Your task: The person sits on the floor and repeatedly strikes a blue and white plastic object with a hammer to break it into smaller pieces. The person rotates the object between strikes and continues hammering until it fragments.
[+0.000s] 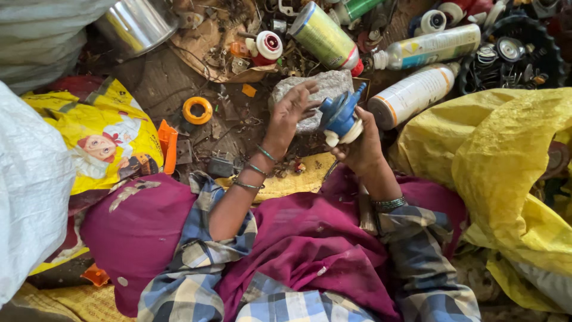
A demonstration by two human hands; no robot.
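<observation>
My right hand (361,146) grips a blue and white plastic spray pump part (341,116), held up over my lap. My left hand (291,110) is spread with fingers apart, its fingertips touching the blue part and hovering over a grey stone (325,86) on the ground. Both wrists wear green bangles, and my sleeves are blue plaid over magenta cloth.
White plastic bottles (411,92) and a green spray can (325,37) lie beyond the stone. A steel pot (138,24) sits far left, an orange tape ring (197,110) on the ground, a yellow sack (506,161) at right, a black basket of scraps (515,53) far right.
</observation>
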